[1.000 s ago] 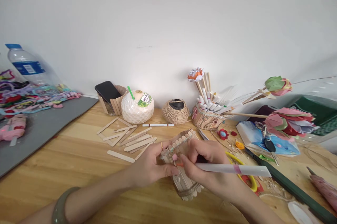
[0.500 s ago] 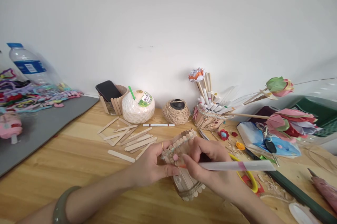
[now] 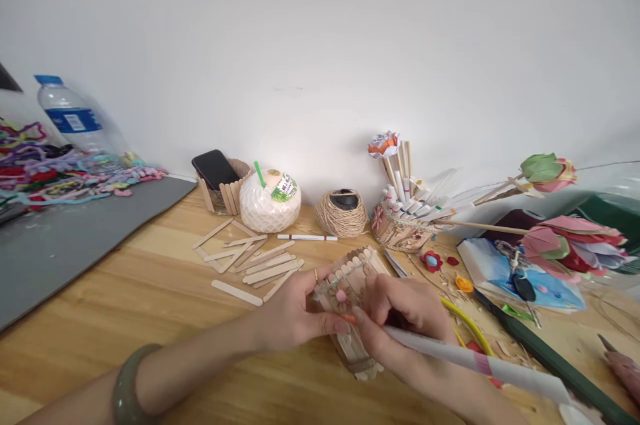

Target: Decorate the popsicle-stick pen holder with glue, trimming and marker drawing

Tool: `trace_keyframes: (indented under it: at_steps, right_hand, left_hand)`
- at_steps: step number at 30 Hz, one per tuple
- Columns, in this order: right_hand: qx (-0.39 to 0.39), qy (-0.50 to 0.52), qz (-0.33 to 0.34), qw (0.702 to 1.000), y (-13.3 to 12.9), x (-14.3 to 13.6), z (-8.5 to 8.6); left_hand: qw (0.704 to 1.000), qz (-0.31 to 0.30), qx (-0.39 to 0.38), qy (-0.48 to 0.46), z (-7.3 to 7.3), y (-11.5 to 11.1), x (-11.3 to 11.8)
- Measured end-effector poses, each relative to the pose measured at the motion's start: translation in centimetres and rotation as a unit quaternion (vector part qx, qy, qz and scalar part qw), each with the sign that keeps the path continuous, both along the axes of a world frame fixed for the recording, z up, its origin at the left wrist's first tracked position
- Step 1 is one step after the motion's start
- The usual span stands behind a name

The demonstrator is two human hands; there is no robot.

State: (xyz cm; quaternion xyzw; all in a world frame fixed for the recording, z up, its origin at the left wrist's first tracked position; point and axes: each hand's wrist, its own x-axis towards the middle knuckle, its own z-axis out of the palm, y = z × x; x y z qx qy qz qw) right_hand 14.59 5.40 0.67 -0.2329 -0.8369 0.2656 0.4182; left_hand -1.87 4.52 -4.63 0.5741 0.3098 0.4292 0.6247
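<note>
My left hand (image 3: 303, 308), a ring on one finger, is closed on the left side of a small craft-stick box (image 3: 357, 345). Rounded stick ends line the box's edges, a twine band runs along its lower end, and a small flower with a pink centre (image 3: 341, 296) sits on its face. In my right hand (image 3: 405, 318) is a long white marker (image 3: 450, 350) with a pink band, pinched between thumb and fingers. Its orange front end (image 3: 349, 318) is against or just above the box, close to my left thumb; contact cannot be told.
Loose craft sticks (image 3: 270, 268) lie left of the box. Behind stand a phone (image 3: 215, 169) in a stick holder, a wrapped coconut (image 3: 270, 208), a twine ball (image 3: 342, 215) and a marker holder (image 3: 403, 235). Yellow-handled scissors (image 3: 470, 318) and a dark green tool (image 3: 545, 352) lie right.
The marker's rear end has swung down, so it slants more steeply to the lower right. The whole view has shifted slightly. Both hands keep their holds.
</note>
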Motion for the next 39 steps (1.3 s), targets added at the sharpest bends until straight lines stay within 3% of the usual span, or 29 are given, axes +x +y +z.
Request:
trace_keyframes:
  at_steps: [15, 39]
  right_hand:
    - [0.01, -0.017, -0.031, 0.999, 0.2, 0.06, -0.74]
    - [-0.003, -0.03, -0.013, 0.999, 0.38, 0.32, -0.85]
  left_hand:
    - [0.997, 0.001, 0.071, 0.027, 0.11, 0.21, -0.32]
    - [0.998, -0.025, 0.059, -0.026, 0.04, 0.26, -0.14]
